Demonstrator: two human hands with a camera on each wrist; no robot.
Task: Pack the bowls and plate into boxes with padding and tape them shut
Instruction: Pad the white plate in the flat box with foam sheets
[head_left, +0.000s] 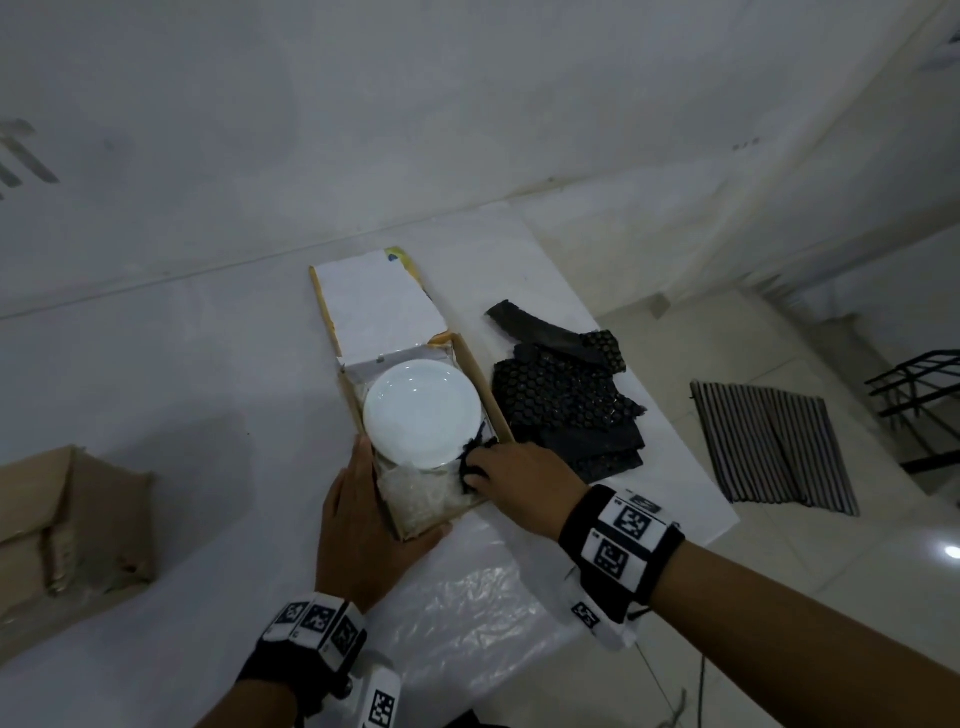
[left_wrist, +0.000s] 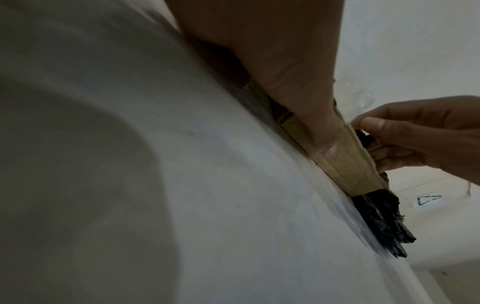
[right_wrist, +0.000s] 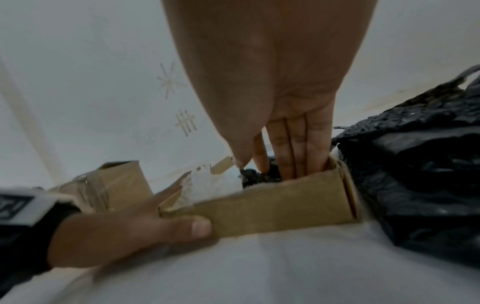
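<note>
The open box on the table holds the white plate, with white padding at its near end. The left hand grips the box's near left corner. The right hand reaches in with straight fingers, seemingly pressing black padding down. More black padding sheets lie just right. The right wrist view shows a taped box far left.
</note>
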